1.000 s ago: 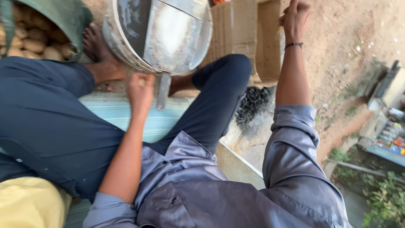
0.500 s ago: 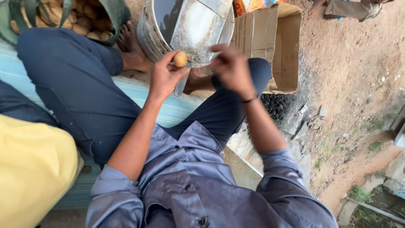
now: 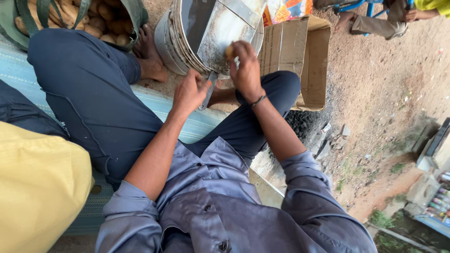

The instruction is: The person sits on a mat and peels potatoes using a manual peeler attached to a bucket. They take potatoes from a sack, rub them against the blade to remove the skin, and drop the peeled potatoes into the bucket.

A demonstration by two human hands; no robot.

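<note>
slicer board slants up-right | left hand grips handle | right hand presses potato

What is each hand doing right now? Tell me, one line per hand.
Left hand: closed around the lower end of the metal slicer board over the bucket.
Right hand: closed on a potato, pressing it against the board.

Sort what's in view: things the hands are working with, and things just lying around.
In use:
right hand pressing a potato on the metal slicer
left hand gripping the slicer's handle
bucket beneath

Lying about:
green sack of potatoes
cardboard box
striped mat
</note>
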